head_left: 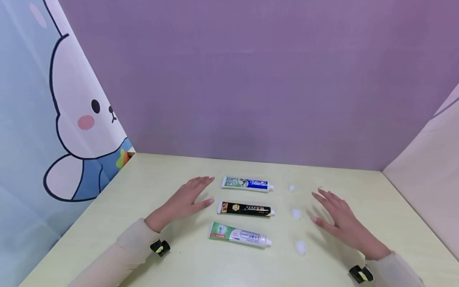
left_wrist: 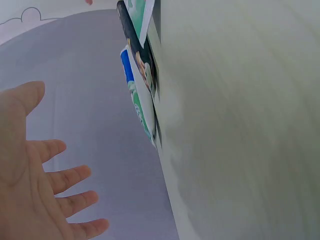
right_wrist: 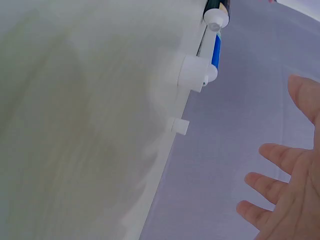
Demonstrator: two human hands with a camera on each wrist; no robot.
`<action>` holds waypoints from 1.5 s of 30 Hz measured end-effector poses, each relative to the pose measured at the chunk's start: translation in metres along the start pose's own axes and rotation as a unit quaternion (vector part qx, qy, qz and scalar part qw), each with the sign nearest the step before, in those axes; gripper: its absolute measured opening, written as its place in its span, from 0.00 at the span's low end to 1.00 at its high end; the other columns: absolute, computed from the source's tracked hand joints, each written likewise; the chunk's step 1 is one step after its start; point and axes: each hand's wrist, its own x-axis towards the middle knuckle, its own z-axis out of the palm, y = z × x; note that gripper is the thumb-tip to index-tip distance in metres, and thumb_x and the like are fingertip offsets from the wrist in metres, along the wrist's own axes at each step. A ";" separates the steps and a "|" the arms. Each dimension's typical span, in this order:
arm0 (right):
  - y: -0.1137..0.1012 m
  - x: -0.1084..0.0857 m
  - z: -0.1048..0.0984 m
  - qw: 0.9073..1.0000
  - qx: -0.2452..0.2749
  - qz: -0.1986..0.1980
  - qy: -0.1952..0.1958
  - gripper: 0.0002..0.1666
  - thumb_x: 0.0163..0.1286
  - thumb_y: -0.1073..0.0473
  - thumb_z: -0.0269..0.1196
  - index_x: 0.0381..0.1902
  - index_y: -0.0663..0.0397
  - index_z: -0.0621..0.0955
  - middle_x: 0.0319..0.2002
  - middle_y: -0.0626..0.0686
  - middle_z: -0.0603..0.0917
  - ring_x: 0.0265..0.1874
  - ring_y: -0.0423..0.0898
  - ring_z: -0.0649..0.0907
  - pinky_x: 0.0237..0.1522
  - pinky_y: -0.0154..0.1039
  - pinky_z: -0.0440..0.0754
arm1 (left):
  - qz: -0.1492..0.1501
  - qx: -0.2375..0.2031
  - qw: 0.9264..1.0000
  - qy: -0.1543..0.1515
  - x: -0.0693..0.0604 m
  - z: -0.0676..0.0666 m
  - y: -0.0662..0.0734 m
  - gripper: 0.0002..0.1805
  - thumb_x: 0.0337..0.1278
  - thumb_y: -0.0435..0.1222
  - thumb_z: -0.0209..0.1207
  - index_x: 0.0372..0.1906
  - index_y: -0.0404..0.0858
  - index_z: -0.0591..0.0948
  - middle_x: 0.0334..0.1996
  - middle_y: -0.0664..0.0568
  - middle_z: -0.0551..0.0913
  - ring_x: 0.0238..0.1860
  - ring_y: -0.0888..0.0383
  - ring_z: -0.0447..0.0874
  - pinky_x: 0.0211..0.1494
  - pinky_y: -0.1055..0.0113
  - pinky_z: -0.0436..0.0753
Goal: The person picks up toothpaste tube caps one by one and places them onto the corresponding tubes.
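Three toothpaste tubes lie in a column on the table, nozzles to the right: a blue and green tube (head_left: 247,183) at the back, a black tube (head_left: 246,209) in the middle, a white and green tube (head_left: 239,234) in front. Right of them stand three white caps, a small cap (head_left: 292,188), a middle cap (head_left: 296,214) and a front cap (head_left: 301,247). My left hand (head_left: 184,201) hovers left of the tubes, fingers spread, holding nothing. Beyond the caps on the right, my right hand (head_left: 340,221) is likewise spread and holds nothing.
The pale table (head_left: 201,267) ends at a purple backdrop (head_left: 258,87). A curtain with a cartoon rabbit (head_left: 86,99) hangs at the left, and a pale cloth (head_left: 430,167) at the right. Dark wrist straps show on both sleeves.
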 end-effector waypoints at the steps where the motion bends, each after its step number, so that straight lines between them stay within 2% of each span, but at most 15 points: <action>1: -0.001 -0.001 0.001 1.000 0.000 -0.001 -0.001 0.39 0.61 0.55 0.65 0.67 0.57 0.65 0.66 0.68 0.62 0.61 0.73 0.60 0.57 0.70 0.53 | 0.002 -0.002 1.000 -0.003 -0.001 0.001 0.001 0.38 0.63 0.57 0.50 0.73 0.46 0.56 0.70 0.44 0.60 0.69 0.41 0.56 0.65 0.39 0.58; 9: -0.009 -0.004 0.002 1.000 0.021 -0.004 -0.010 0.39 0.61 0.56 0.65 0.68 0.54 0.65 0.66 0.65 0.63 0.63 0.71 0.60 0.59 0.66 0.54 | 0.004 -0.021 1.000 -0.023 -0.001 0.004 0.012 0.38 0.63 0.56 0.50 0.73 0.47 0.56 0.70 0.45 0.60 0.70 0.43 0.56 0.66 0.41 0.59; 17: -0.013 -0.004 0.003 0.997 0.062 0.010 -0.038 0.38 0.62 0.56 0.64 0.69 0.52 0.65 0.67 0.64 0.62 0.63 0.70 0.59 0.53 0.71 0.57 | 0.004 -0.045 0.997 -0.057 0.000 0.008 0.021 0.38 0.63 0.56 0.50 0.73 0.47 0.55 0.71 0.47 0.59 0.71 0.46 0.54 0.67 0.44 0.58; 22: -0.015 -0.006 0.005 0.997 0.066 0.017 -0.046 0.37 0.62 0.56 0.64 0.68 0.52 0.66 0.67 0.62 0.63 0.64 0.68 0.59 0.53 0.71 0.58 | 0.013 -0.071 0.995 -0.071 -0.002 0.010 0.027 0.39 0.63 0.56 0.50 0.74 0.47 0.54 0.71 0.48 0.58 0.71 0.47 0.54 0.67 0.43 0.58; 25: -0.016 -0.009 0.005 0.996 0.074 0.019 -0.051 0.37 0.62 0.56 0.65 0.68 0.52 0.66 0.67 0.62 0.64 0.67 0.62 0.57 0.52 0.71 0.59 | 0.021 -0.081 0.993 -0.083 -0.002 0.011 0.030 0.40 0.63 0.58 0.49 0.74 0.46 0.54 0.72 0.48 0.57 0.71 0.47 0.53 0.67 0.44 0.58; 30: -0.018 -0.010 0.003 0.993 0.095 0.011 -0.064 0.39 0.61 0.57 0.65 0.69 0.49 0.65 0.68 0.61 0.63 0.69 0.45 0.54 0.51 0.70 0.61 | 0.034 -0.094 0.990 -0.095 -0.001 0.013 0.034 0.40 0.63 0.58 0.49 0.74 0.46 0.53 0.72 0.48 0.57 0.71 0.49 0.52 0.68 0.46 0.57; 32: -0.019 -0.010 0.002 0.993 0.097 0.002 -0.066 0.39 0.61 0.57 0.65 0.69 0.48 0.65 0.68 0.60 0.63 0.68 0.42 0.55 0.51 0.66 0.63 | 0.034 -0.099 0.989 -0.100 0.001 0.013 0.036 0.40 0.62 0.59 0.49 0.74 0.47 0.53 0.72 0.49 0.57 0.72 0.50 0.52 0.69 0.48 0.57; 33: -0.019 -0.010 0.002 0.993 0.099 0.000 -0.068 0.39 0.61 0.57 0.66 0.69 0.48 0.64 0.67 0.60 0.63 0.68 0.41 0.55 0.55 0.61 0.62 | 0.032 -0.100 0.989 -0.104 0.001 0.013 0.037 0.40 0.62 0.59 0.49 0.74 0.48 0.53 0.72 0.49 0.57 0.72 0.51 0.52 0.69 0.49 0.57; 36: -0.020 -0.010 0.002 0.991 0.108 -0.010 -0.075 0.40 0.61 0.58 0.66 0.69 0.49 0.64 0.67 0.59 0.64 0.67 0.37 0.56 0.62 0.39 0.59 | 0.023 -0.109 0.987 -0.117 0.003 0.014 0.040 0.41 0.61 0.60 0.50 0.74 0.50 0.52 0.72 0.51 0.57 0.72 0.53 0.51 0.70 0.51 0.57; 39: -0.023 -0.010 0.003 0.988 0.123 -0.011 -0.089 0.40 0.61 0.57 0.66 0.69 0.49 0.64 0.67 0.58 0.64 0.67 0.29 0.54 0.57 0.18 0.50 | 0.020 -0.126 0.983 -0.131 0.003 0.016 0.042 0.42 0.59 0.59 0.52 0.74 0.51 0.52 0.72 0.52 0.57 0.72 0.53 0.52 0.69 0.51 0.59; 45: -0.029 -0.012 0.004 0.981 0.149 -0.009 -0.120 0.42 0.61 0.54 0.66 0.70 0.46 0.62 0.67 0.53 0.65 0.65 0.26 0.58 0.58 0.20 0.57 | 0.036 -0.169 0.973 -0.155 0.005 0.021 0.045 0.42 0.58 0.57 0.55 0.74 0.50 0.53 0.71 0.52 0.58 0.69 0.54 0.57 0.67 0.51 0.63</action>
